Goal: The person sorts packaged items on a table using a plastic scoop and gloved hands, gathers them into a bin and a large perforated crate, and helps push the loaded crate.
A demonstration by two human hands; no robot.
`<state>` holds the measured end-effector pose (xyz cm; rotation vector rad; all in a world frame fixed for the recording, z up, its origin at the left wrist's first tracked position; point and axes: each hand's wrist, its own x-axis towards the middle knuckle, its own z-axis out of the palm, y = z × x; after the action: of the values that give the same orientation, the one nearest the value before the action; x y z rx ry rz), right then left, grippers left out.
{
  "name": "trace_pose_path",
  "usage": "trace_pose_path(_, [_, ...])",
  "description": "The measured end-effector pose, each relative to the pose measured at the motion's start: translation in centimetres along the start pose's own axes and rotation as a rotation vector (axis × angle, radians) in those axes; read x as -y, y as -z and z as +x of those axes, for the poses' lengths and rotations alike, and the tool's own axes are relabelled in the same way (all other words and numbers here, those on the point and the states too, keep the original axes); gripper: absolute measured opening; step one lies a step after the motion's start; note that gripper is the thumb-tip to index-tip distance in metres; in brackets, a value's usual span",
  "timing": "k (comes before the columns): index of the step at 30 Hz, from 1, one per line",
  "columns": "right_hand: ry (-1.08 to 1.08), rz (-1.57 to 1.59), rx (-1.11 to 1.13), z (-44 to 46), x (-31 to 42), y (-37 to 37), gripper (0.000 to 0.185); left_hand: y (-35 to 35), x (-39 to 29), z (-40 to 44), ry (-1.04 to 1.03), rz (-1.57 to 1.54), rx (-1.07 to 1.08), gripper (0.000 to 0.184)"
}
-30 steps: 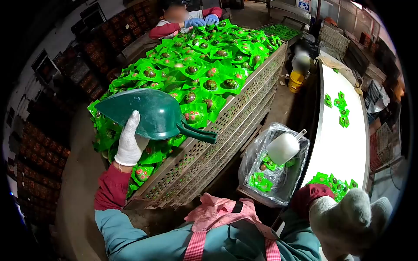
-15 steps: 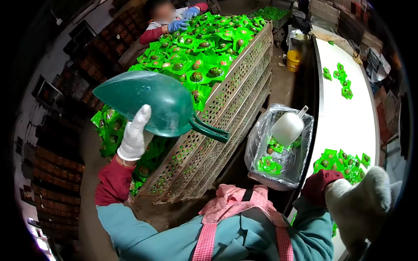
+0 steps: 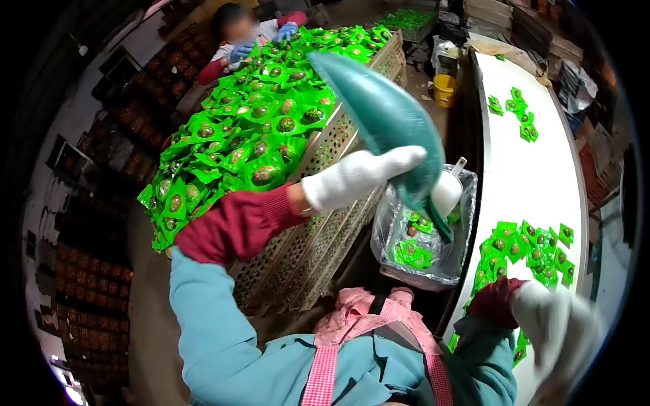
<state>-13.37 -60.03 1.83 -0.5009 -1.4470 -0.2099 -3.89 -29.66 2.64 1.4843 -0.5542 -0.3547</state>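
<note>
In a white glove, my left hand (image 3: 362, 177) grips a large dark green plastic scoop (image 3: 393, 111) near its rim, thumb along the outside and the other fingers hidden. The scoop tilts with its tip up and to the left, and its handle hangs over a plastic-lined bin (image 3: 386, 233). My right hand (image 3: 558, 325), also gloved, is over the near end of the white belt (image 3: 531, 179), smeared by motion, so its fingers cannot be read. Green packets (image 3: 538, 254) holding brown egg-shaped items lie on the belt just beyond it.
A perforated crate (image 3: 318, 233) heaped with similar green packets (image 3: 261, 145) stands to the left. A co-worker's blue-gloved hand (image 3: 240, 52) rests at its far side. Inside the bin are a white scoop (image 3: 447, 193) and several packets. A yellow bucket (image 3: 445, 90) stands beyond.
My left hand has swung the green scoop right, from over the crate to above the bin, turning it more upright. My right hand has shifted slightly down. The co-worker's hands have moved apart.
</note>
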Motion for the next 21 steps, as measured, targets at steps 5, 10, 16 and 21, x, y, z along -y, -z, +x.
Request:
trace_pose_path(5, [-0.635, -1.572, -0.276, -5.9, -5.8, 1.4, 0.080, -4.8, 4.6, 6.2, 0.147, -0.281, 0.105, 0.030])
trace_pose_path(10, [-1.172, -1.978, -0.452, -14.7, -6.5, 0.0, 0.068, -10.2, 9.7, 9.0, 0.270, -0.320, 0.305, 0.031])
trace_pose_path(16, [-1.148, -1.826, -1.176, -27.5, -4.3, -1.9, 0.063, -15.1, 14.4, 8.0, 0.012, 0.276, 0.947, 0.052])
trace_pose_path(21, [-1.894, -1.742, -1.789, -43.9, 5.6, -12.8, 0.064, -15.7, 27.3, 10.9, -0.135, 0.460, 0.808, 0.045])
